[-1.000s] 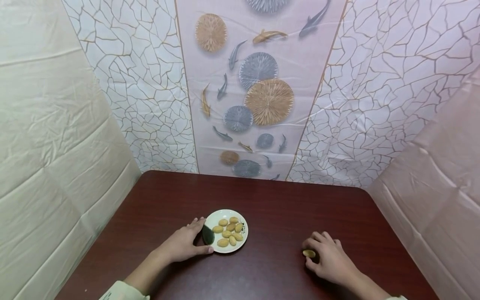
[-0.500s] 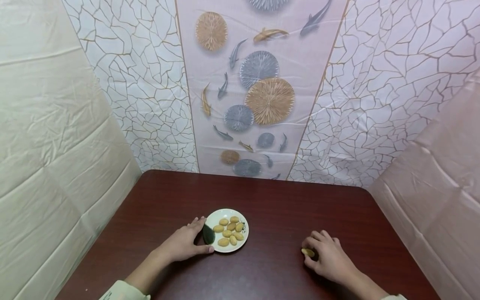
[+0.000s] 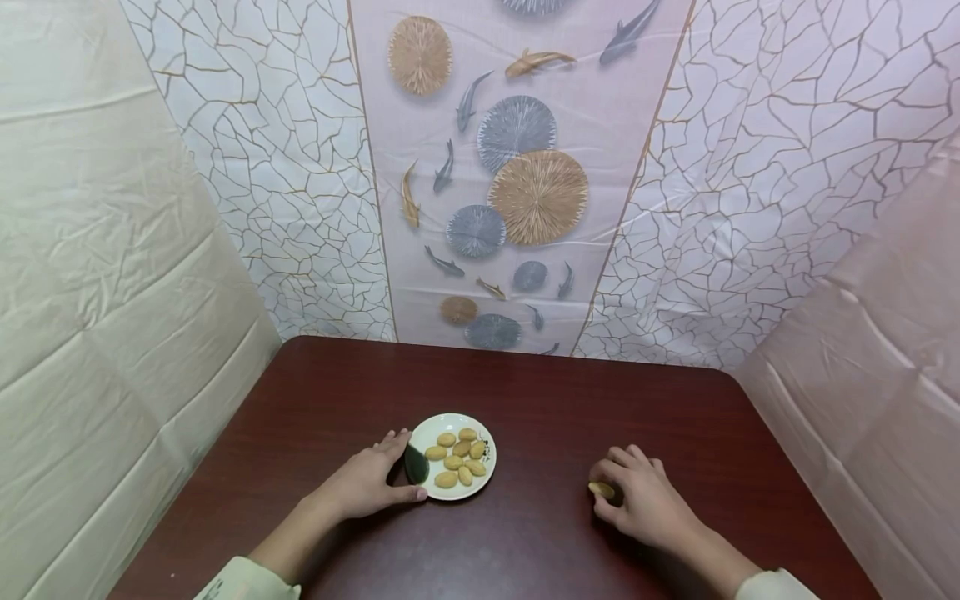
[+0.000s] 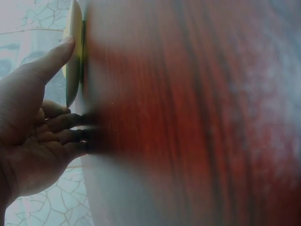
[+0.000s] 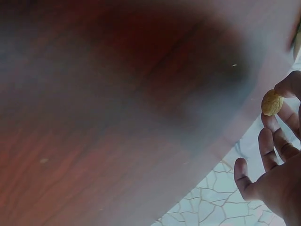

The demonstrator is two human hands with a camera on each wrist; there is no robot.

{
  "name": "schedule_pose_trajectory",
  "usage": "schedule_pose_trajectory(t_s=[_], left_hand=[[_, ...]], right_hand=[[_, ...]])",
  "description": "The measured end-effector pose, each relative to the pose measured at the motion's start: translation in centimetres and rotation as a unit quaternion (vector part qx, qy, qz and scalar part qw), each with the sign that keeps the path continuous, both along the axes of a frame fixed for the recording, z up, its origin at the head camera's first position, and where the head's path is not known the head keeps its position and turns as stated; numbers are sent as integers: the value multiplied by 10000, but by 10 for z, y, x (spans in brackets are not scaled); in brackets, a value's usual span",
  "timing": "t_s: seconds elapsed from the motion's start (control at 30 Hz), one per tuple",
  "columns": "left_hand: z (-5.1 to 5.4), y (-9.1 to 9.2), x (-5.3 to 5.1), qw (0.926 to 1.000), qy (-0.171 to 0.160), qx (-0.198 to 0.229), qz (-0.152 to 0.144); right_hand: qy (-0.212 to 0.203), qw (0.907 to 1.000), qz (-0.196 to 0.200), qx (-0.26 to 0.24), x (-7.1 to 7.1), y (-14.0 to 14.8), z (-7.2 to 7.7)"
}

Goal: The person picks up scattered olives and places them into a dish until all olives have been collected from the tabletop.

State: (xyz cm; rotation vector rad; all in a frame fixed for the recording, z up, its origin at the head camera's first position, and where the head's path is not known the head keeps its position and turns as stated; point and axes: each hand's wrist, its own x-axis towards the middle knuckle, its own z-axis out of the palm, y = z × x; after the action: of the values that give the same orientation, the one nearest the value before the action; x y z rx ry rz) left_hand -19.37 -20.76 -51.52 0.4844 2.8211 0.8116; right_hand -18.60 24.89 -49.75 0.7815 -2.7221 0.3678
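In the head view, a small white plate with a dark green patch at its left side holds several yellow-tan oval, nut-like pieces. My left hand is spread at the plate's left edge, thumb and fingertips touching the rim. In the left wrist view the thumb lies on the rim, and the other fingertips are low by the table. Well to the right of the plate, my right hand pinches one oval piece between thumb and fingertip. The right wrist view shows its rough tan surface.
Dark red-brown table with rounded far corners. Behind it hangs a patterned cloth with fish and round motifs. Plain pale cloths hang along the left and right sides.
My right hand, with the oval piece pinched, has moved slightly left and away from me, toward the plate. The left hand and plate have kept their place.
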Motion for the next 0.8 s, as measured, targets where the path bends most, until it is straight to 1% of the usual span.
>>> schedule_pose_trajectory(t_s=[0.2,0.47,0.8], left_hand=[[-1,1,0,10000,-28,5,1],[2,1,1,10000,-11,49,4],[4,2,1,10000,-7,49,19]], right_hand=[[-17,9998,138,-104,-3,-10,5],[370,9983,351,-270,-10,-22,12],[432,9965,556,-454,-16,-44,19]])
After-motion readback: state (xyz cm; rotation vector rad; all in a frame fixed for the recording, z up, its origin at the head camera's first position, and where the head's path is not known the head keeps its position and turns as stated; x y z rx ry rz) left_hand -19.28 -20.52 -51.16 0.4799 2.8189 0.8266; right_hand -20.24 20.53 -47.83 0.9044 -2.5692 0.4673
